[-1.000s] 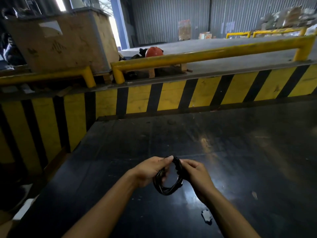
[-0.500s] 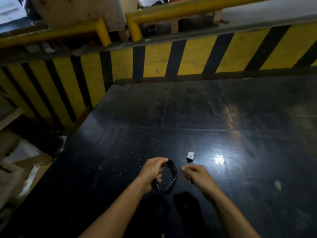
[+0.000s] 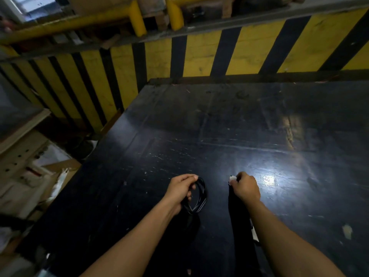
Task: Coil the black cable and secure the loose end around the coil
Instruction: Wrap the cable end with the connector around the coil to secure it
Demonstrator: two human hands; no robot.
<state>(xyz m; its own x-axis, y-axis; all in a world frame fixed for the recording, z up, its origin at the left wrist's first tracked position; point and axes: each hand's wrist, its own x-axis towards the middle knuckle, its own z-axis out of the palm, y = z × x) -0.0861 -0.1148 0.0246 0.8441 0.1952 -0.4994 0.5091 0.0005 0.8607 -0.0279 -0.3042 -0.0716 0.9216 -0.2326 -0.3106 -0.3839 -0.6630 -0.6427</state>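
Note:
The black cable (image 3: 200,194) is a small coil of several loops, held just above the dark table (image 3: 229,126). My left hand (image 3: 180,189) is shut on the coil's left side, with the loops hanging to the right of my fingers. My right hand (image 3: 246,186) is a short way to the right, apart from the coil, its fingers closed on a small white piece (image 3: 232,178) at the table surface. I cannot make out any loose cable end.
A yellow-and-black striped barrier (image 3: 199,56) runs along the table's far edge, with yellow rails (image 3: 137,19) above it. Cardboard and white clutter (image 3: 36,172) lie off the table's left edge. A pale scrap (image 3: 347,231) lies on the table at the right.
One second ago both hands held the coil. My right hand has let go and moved right onto the small white piece. The view has tilted down toward the table.

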